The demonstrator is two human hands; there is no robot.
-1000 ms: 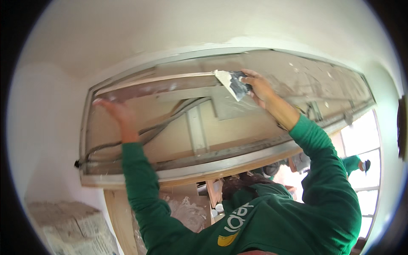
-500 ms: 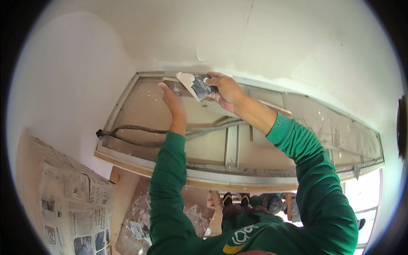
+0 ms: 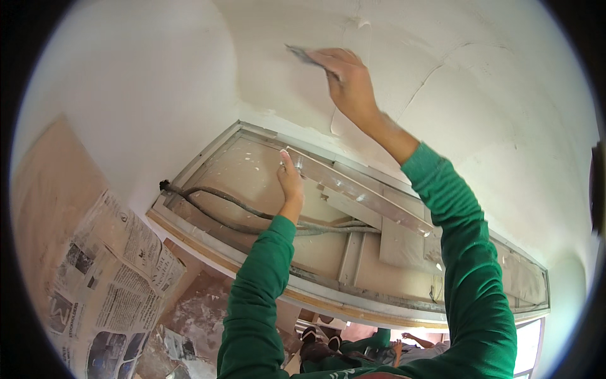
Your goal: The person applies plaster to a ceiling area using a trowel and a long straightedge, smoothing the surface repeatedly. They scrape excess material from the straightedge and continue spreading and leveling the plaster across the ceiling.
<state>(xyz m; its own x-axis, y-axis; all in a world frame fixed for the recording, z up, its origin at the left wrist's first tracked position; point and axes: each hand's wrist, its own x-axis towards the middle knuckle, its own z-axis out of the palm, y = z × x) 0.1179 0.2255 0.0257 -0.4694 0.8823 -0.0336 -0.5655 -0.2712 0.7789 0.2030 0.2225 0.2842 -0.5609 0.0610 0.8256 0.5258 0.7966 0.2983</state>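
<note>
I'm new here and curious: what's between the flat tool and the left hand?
In the head view, pale plaster and the frame's upper edge lie between the flat tool and the left hand.

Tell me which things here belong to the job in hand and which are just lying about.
In use:
- scraper, in the right hand
- long flat strip, one end in the left hand

Apparently just there:
- newspaper, lower left
- dark cables
</note>
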